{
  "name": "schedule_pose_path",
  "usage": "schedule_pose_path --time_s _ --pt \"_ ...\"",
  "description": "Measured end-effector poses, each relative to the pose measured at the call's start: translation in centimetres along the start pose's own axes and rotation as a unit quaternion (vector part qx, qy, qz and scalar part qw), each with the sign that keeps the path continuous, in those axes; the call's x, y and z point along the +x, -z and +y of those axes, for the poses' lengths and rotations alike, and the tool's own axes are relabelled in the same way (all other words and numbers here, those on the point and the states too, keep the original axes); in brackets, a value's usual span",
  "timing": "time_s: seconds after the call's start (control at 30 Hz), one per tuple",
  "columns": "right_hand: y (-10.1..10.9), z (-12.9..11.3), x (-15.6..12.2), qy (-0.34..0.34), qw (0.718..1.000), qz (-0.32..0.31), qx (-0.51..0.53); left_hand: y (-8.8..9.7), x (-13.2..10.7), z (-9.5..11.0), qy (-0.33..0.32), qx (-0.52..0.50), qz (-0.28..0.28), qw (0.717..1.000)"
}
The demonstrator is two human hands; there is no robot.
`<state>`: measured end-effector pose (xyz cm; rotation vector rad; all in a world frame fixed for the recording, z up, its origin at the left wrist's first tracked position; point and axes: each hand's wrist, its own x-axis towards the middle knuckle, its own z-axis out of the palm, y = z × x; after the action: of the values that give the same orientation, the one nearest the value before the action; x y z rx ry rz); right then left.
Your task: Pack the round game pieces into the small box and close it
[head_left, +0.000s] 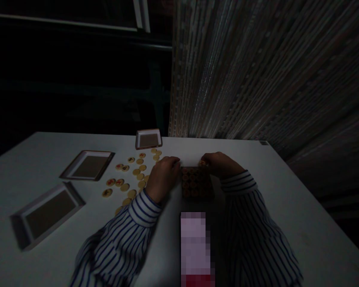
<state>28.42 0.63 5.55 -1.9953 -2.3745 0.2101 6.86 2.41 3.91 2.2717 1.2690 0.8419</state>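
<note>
In the middle of the table, a small dark square box (197, 197) holds rows of round Chinese chess pieces (186, 184). My left hand (164, 178) lies at the box's left edge with bent fingers against it; its fingertips are partly hidden. At the far right corner of the box, my right hand (223, 164) pinches a single round Chinese chess piece (202, 163). To the left of my left hand, several loose wooden pieces (125, 187) are scattered, some with red or dark characters showing, others plain side up.
Three shallow trays or lids stand on the left: a near one (49, 213), a middle one (88, 165) and a far one (148, 139). A pixelated phone-like shape (195, 247) lies in front of me on the white table (275, 223). Behind the table hangs a string curtain (215, 79).
</note>
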Motion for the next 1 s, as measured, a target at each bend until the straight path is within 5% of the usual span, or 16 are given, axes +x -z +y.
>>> schedule_pose_path --time_s 0.53,1.0 --pt "-0.6 -1.1 0.5 -0.047 0.991 -0.112 -0.052 0.1 -0.2 0.0 0.004 0.136 -0.076 0.988" --pt "-0.6 -1.7 0.6 -0.045 0.989 -0.120 -0.078 0.0 -0.2 -0.1 0.000 0.168 -0.093 0.981"
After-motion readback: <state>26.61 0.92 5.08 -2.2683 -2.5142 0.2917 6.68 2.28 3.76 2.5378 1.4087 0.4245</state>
